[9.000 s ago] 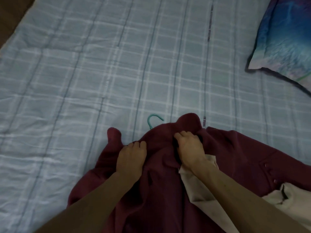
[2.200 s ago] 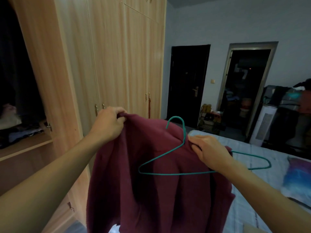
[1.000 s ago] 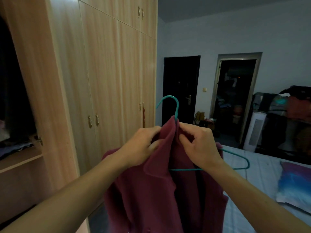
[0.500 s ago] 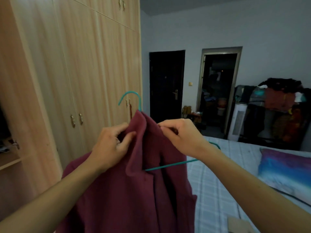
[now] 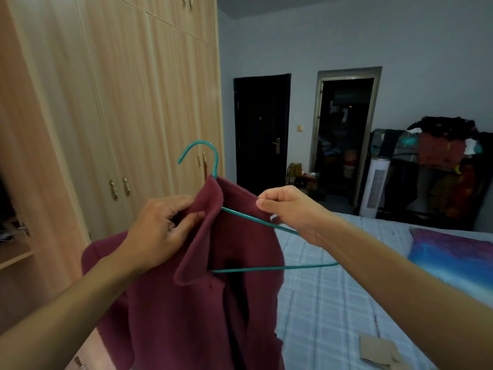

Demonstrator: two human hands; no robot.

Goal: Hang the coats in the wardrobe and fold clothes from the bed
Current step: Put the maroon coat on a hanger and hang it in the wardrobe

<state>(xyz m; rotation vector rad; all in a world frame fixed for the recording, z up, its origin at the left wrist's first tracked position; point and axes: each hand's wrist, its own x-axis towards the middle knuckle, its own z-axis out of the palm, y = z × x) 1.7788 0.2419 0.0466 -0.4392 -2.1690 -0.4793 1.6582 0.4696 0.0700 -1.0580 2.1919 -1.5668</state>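
Note:
A maroon coat (image 5: 192, 311) hangs in the air in front of me, partly draped over a teal wire hanger (image 5: 269, 268) whose hook sticks up above the collar. My left hand (image 5: 160, 231) grips the coat's collar and left shoulder. My right hand (image 5: 290, 209) pinches the coat's right shoulder edge over the hanger's bare right arm. The hanger's right half is uncovered. The wooden wardrobe (image 5: 120, 102) stands at left, its open compartment only just visible at the left edge.
The bed (image 5: 333, 303) with a blue checked sheet lies at lower right, with a blue pillow (image 5: 453, 260) and a beige cloth (image 5: 381, 351) on it. A dark door, an open doorway, a white fan heater (image 5: 373, 188) and a loaded clothes rack (image 5: 440, 161) stand beyond.
I lifted the coat and hanger off the bed and turned to the wardrobe. In the last second my right hand pulled the coat's right shoulder outwards along the hanger's arm.

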